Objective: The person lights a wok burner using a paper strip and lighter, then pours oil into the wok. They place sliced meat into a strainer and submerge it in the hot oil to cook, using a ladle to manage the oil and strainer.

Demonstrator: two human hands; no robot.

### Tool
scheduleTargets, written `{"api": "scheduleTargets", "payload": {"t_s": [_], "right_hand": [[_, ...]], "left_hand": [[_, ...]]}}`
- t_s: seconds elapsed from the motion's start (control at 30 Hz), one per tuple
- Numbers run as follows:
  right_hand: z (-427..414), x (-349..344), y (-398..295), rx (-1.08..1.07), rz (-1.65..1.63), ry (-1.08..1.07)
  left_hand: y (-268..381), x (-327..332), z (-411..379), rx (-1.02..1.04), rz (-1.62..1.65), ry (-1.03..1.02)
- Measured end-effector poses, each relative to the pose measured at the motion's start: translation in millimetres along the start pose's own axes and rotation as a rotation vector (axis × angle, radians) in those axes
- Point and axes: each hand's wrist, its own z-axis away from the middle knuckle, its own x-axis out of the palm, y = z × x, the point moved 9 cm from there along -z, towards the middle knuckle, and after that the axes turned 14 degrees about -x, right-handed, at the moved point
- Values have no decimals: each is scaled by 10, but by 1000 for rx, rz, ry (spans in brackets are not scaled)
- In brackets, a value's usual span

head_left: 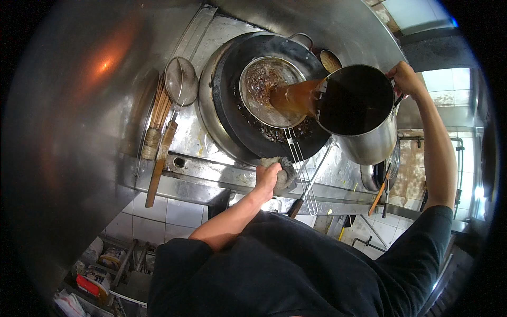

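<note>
My right hand (405, 81) grips the side handle of a tall stainless steel pot (366, 144), which is tilted to the left. Brown liquid (295, 97) pours from its rim into a round wire-mesh strainer (291, 123). That strainer lies over a dark wok (229, 115), its wire handle (304, 174) pointing towards me. Bubbling liquid shows through the mesh and at the wok's bottom. My left hand (268, 178) clutches a grey cloth (283, 174) at the wok's near edge. Whatever the cloth covers there is hidden.
Left of the wok lie a bamboo wok brush (152, 136) and a wooden-handled skimmer (181, 81). A ladle (330, 60) rests behind the pot. Another wooden-handled tool (296, 208) juts over the steel counter's front edge (245, 189). Further utensils (380, 196) stand at right.
</note>
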Motion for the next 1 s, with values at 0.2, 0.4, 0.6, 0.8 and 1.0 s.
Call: {"api": "scheduleTargets", "payload": {"t_s": [0.2,0.4,0.6,0.8,1.0], "right_hand": [[-127,3,-77,0,26,-12],[-354,63,-71,32,41,-48],[-465,56,-207,-2,67,-5],[-674,81,-159,-11,89,24],[-789,83,-503,-23,227,75]], "left_hand": [[-21,-6,-1,-33,9,-19],[31,-10,54,-31,-29,0],[22,43,57,-17,75,-35],[-6,27,28,-18,52,-30],[-47,22,-33,-12,104,-41]]}}
